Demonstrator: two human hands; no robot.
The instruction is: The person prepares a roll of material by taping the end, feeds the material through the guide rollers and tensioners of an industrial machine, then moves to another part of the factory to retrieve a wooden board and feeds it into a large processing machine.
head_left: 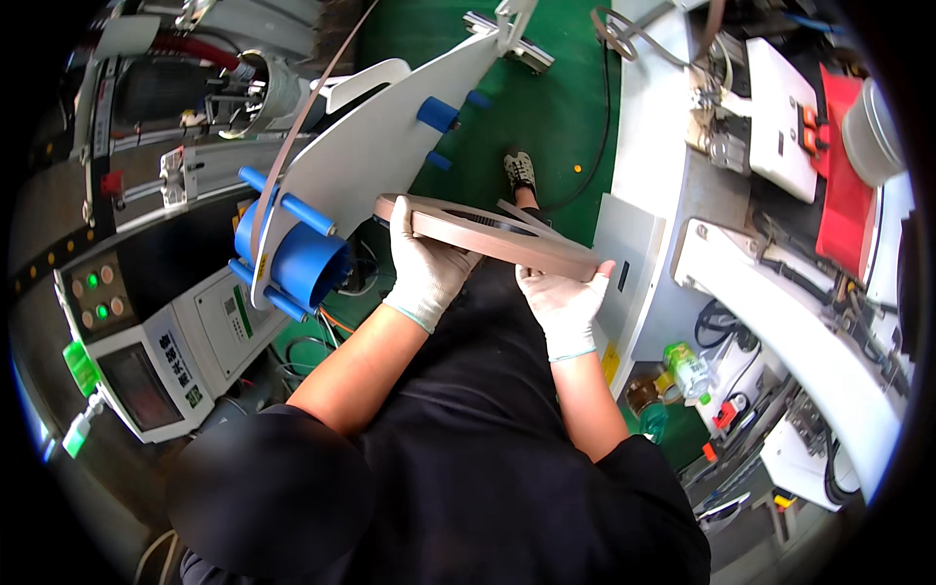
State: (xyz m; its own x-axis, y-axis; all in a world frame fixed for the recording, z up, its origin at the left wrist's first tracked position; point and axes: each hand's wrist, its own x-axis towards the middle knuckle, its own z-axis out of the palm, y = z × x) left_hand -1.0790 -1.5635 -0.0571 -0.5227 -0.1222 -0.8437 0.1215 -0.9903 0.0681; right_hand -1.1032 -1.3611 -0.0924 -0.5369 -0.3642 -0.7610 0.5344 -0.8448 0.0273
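Note:
Both my hands wear pale gloves and hold a wide, flat coil of brown banding tape (pixel 487 237) in front of my body. My left hand (pixel 426 265) grips its left side, thumb up over the edge. Under the right end of the coil is my right hand (pixel 567 300), its bare-tipped thumb against the rim and most fingers hidden beneath. The coil is tilted, with a dark opening in its middle. To the left stands a large white disc (pixel 366 136) with a blue hub (pixel 302 258) and blue pegs. A strip of brown tape (pixel 297 132) runs upward past the hub.
On the left is a control box with a screen (pixel 141 387) and green-lit buttons (pixel 93 280). Machine parts, a white arm (pixel 780 302) and a red sheet (pixel 846 175) line the right. A bottle (pixel 685 369) stands low right. Cables lie on the green floor (pixel 575 107).

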